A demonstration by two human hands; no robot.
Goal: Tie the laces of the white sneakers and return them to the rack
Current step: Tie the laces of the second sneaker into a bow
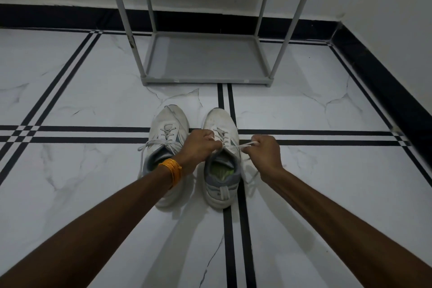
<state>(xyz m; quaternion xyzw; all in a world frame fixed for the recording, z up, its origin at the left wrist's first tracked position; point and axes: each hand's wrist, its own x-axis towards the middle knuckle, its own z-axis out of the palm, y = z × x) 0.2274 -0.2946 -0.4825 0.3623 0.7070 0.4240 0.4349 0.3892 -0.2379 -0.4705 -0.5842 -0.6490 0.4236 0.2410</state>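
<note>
The grey shoe rack (205, 58) is standing at the upper middle of the frame against the wall, its lower shelf bare, on a white marble floor (81, 91) crossed by black stripes. Just below it, at the centre, the two white sneakers are sitting side by side, near each other but apart, heels toward the bottom of the frame and toes pointing up at the rack; each long axis is running almost straight up the picture.

The left sneaker (167, 147) is lying partly under the left forearm, its laces hanging loose over both sides. The right sneaker (221, 159) is sitting directly between the two hands, so both are equally near it.

The left hand (201, 145), with an orange thread band (171, 172) at the wrist, is closing into a fist on a lace end at the shoe's tongue. The right hand (263, 149) is pinching the other lace end (246, 145) and drawing it taut toward the right of the frame, across the shoe's long axis.

Judging from this, the knot on the right sneaker is being tightened and the pull should go outward, sideways to the shoe.
</note>
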